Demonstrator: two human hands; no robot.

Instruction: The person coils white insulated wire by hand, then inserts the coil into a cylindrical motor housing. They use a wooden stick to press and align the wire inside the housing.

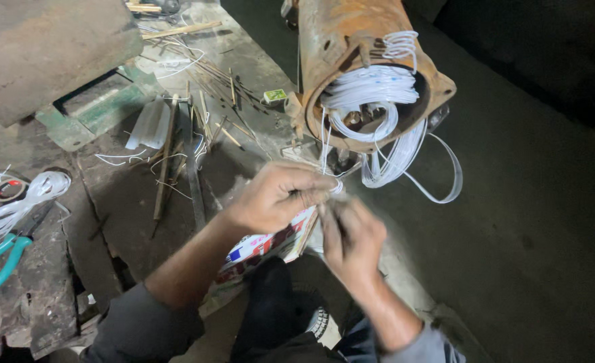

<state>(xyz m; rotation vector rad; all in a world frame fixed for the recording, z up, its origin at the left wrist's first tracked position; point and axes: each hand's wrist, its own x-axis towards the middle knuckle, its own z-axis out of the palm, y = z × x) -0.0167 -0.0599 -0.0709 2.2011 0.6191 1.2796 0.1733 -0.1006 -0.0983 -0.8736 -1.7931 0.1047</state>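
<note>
A rusty motor housing [351, 40] lies on its side with bundles of white wire [371, 94] filling its open end and loops [412, 161] hanging out below. My left hand [277, 195] pinches white wire strands near the housing's mouth, its fingertips closed on them. My right hand [351, 235] sits just below and to the right, fingers curled around the same strands. The exact point of contact is blurred.
A worn workbench [129, 195] holds thin wooden sticks [196, 114], a folded white sheet [149, 124], a coil of white wire [15, 208], green-handled pliers [5, 259], a tape roll [8, 189] and a green metal bracket [95, 111]. A printed carton [264, 249] lies under my hands. Dark floor spreads right.
</note>
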